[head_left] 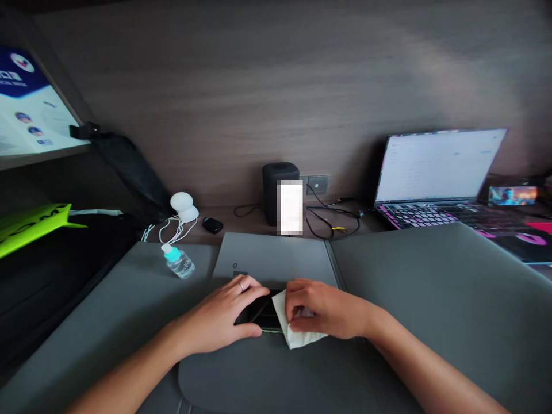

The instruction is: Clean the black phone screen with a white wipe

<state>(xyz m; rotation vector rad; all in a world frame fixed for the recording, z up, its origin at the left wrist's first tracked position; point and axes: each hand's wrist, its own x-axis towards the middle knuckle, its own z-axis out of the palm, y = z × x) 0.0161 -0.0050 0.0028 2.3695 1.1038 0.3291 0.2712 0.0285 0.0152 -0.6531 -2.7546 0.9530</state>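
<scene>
A black phone [264, 311] lies flat on a grey mat [267, 374] in front of me. My left hand [224, 316], with a ring on one finger, curls round the phone's left end and holds it down. My right hand [321, 307] presses a white tissue [295, 336] onto the phone's right part, fingers bent over the tissue.
A small clear bottle with a teal cap [178, 261] lies to the left on the grey desk [452, 299]. Behind are a white lamp [183, 207] with cable, a black speaker [278, 190], loose cables and an open laptop [435, 184] at the right. A black bag [52, 270] sits at the left.
</scene>
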